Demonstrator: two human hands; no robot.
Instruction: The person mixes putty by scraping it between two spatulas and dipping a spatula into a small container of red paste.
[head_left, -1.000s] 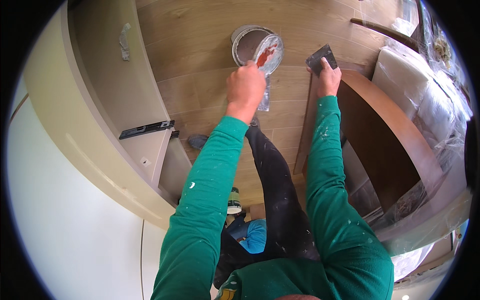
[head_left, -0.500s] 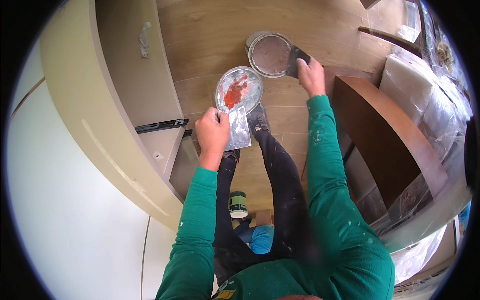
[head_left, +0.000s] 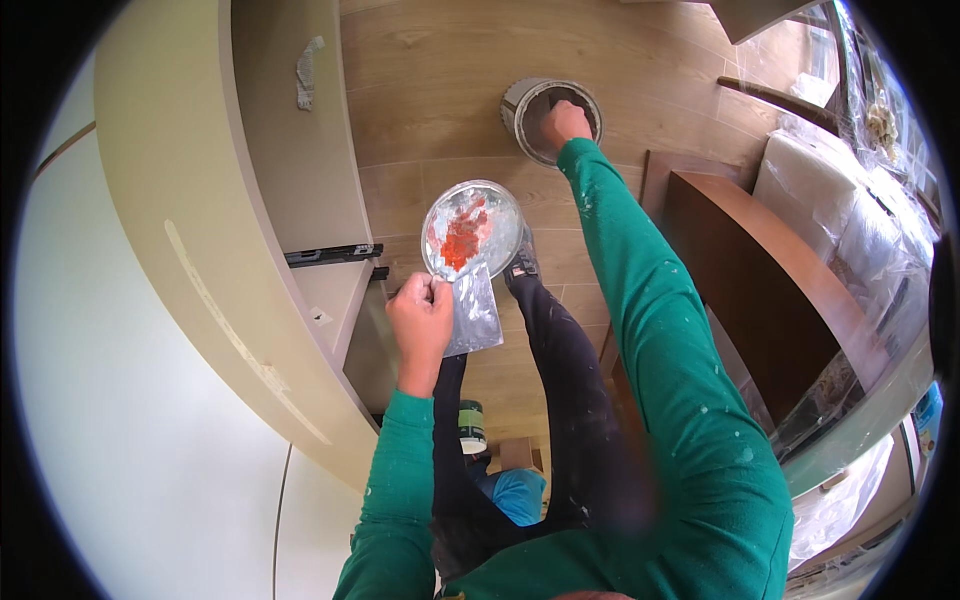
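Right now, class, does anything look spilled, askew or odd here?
Yes: the round lid at the left hand bears a red-orange smear, odd against its pale grey. A crumpled whitish strip clings to the cabinet panel, perhaps leftover tape.

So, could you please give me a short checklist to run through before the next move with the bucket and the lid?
1. Bucket standing on the wooden floor: ok.
2. Right hand at the bucket's mouth: ok, within the rim.
3. Blade in the right hand clearly visible: not ok, the hand and the dark interior obscure that spot.
4. Left hand closed where lid and flat metal blade meet: ok.
5. Lid surface clean: not ok, red smears on it.
6. Amount left in the bucket: cannot tell.
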